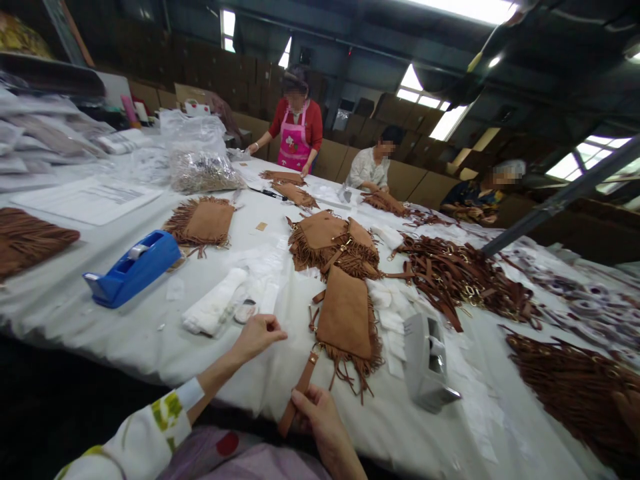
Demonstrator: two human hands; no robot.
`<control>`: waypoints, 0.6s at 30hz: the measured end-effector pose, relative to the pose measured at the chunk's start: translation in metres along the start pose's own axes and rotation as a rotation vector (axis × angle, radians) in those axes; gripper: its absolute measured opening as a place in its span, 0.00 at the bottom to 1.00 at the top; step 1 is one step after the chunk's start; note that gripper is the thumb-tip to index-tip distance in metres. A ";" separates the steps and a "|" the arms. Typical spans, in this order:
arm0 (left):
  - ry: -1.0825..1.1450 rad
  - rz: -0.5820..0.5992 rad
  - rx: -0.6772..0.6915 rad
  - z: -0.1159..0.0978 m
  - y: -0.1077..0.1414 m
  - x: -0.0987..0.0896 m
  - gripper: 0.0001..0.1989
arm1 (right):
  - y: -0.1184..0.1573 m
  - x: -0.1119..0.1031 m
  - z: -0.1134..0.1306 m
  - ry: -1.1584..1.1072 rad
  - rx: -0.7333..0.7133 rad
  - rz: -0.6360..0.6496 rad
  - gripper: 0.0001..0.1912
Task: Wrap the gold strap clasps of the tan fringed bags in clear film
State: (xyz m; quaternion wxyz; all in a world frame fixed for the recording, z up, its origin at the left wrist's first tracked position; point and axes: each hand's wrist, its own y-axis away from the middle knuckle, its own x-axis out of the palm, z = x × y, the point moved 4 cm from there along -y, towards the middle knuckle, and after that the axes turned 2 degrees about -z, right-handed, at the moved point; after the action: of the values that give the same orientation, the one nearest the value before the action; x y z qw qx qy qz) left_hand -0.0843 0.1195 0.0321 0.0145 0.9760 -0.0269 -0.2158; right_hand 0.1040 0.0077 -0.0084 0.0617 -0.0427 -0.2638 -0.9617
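A brown fringed bag (347, 312) lies on the white-covered table in front of me. Its leather strap (306, 375), joined by a metal ring, runs down toward the table's near edge. My right hand (323, 417) is closed on the strap's lower end, thumb on top. To the left of the bag, my left hand (256, 339) hovers over the table with thumb and fingers pinched together; whatever may be between them cannot be made out. Close to that hand are a roll of clear tape (245, 311) and a bundle of white wrapping (215, 301).
A blue tape dispenser (133, 267) stands left, a grey tape dispenser (425, 363) right. More fringed bags (325, 235) lie farther back, beside a heap of brown straps (460, 277). Several people work across the table. Another person's hand (627, 408) touches fringed pieces at far right.
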 end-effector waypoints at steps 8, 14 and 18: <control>-0.238 -0.403 0.119 -0.018 -0.071 -0.088 0.17 | 0.000 0.007 -0.039 -0.121 0.125 0.114 0.29; -0.213 -0.424 0.112 -0.018 -0.090 -0.121 0.12 | -0.007 0.006 -0.054 -0.130 0.101 0.090 0.29; -0.176 -0.428 0.100 -0.014 -0.094 -0.127 0.11 | -0.009 0.006 -0.052 -0.082 0.088 0.026 0.33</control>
State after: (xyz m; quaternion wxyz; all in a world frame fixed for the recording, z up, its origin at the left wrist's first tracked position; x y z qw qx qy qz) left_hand -0.1886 0.2213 0.0942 -0.0822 0.9364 0.1690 -0.2964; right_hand 0.0947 -0.0118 -0.0571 0.0652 -0.0824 -0.3077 -0.9457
